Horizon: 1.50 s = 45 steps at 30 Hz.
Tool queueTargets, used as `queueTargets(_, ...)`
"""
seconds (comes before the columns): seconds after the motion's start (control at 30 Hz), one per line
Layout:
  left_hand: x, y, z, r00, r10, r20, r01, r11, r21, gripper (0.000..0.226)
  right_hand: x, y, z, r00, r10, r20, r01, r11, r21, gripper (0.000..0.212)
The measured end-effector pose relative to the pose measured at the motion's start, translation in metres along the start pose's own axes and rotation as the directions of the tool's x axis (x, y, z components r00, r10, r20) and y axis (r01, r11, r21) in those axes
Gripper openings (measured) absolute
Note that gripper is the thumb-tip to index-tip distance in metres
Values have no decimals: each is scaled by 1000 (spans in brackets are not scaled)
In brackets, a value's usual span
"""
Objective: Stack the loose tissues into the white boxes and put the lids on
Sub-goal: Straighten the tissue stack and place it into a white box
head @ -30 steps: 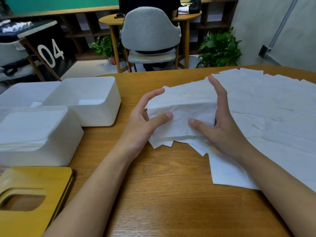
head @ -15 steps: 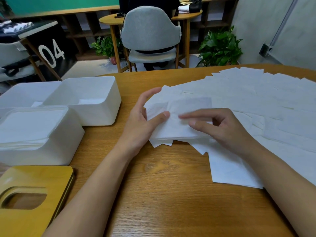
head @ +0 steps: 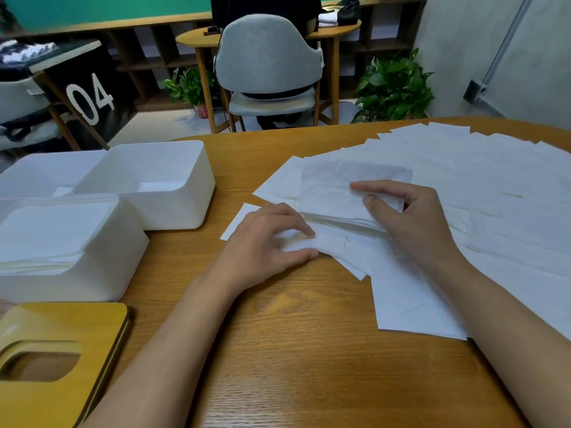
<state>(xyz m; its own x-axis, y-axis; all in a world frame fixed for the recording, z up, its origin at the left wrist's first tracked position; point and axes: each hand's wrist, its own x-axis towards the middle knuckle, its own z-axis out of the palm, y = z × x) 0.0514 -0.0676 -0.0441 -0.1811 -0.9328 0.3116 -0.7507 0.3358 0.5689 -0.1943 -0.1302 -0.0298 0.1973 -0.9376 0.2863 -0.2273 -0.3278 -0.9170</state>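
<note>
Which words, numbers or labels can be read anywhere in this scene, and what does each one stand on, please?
"04": large white numerals on the slanted black panel at the back left.
Nothing else reads: the white boxes, the wooden lid and the tissues show no print.
</note>
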Motion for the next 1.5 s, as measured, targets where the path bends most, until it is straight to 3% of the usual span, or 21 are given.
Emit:
queueTargets(0.17,0,7,8,994,82,-71,-81,997,19,12,0,3,2,1000,11,15,-11,1000,6,29)
queueTargets(0.33,-4,20,-1,988,-49,-148,27,988,-149,12,-2,0,4,997,-28,73,29,1000,-13,25)
queueTargets(0.5,-3,28,-8,974,-22,-227,-38,966,-255,8,-12,-9,8,963,-119,242,122,992,3,30)
queueTargets(0.6,-1,29,-10,968,33,-250,-85,976,-199,15,-15,-7,16,979,-84,185,84,996,7,17)
queueTargets(0.7,-3,26,-15,971,-92,-219,24,954,-298,27,-11,-7,15,993,-1,118,-3,999,36,21)
queueTargets(0.8,-2,22,-21,956,-177,-232,70,912,-405,28,-11,-13,10,979,41,197,-60,994,91,17)
queueTargets(0.93,0,25,-21,943,-204,-264,75,901,-427,28,-16,-19,13,943,11,332,-69,984,164,35)
queueTargets(1.13,0,29,-18,940,-226,-257,98,897,-432,28,-18,-19,17,924,-66,377,42,997,70,71)
queueTargets(1.27,-1,28,-16,939,-236,-249,120,906,-406,30,-19,-18,18,918,-95,384,73,995,72,76)
queueTargets(1.4,2,26,-11,914,-212,-345,122,956,-265,43,-17,-16,18,939,-142,313,124,989,77,75)
queueTargets(1.5,3,29,-17,896,-390,-211,271,858,-437,50,-13,-15,14,962,-101,253,52,979,195,73)
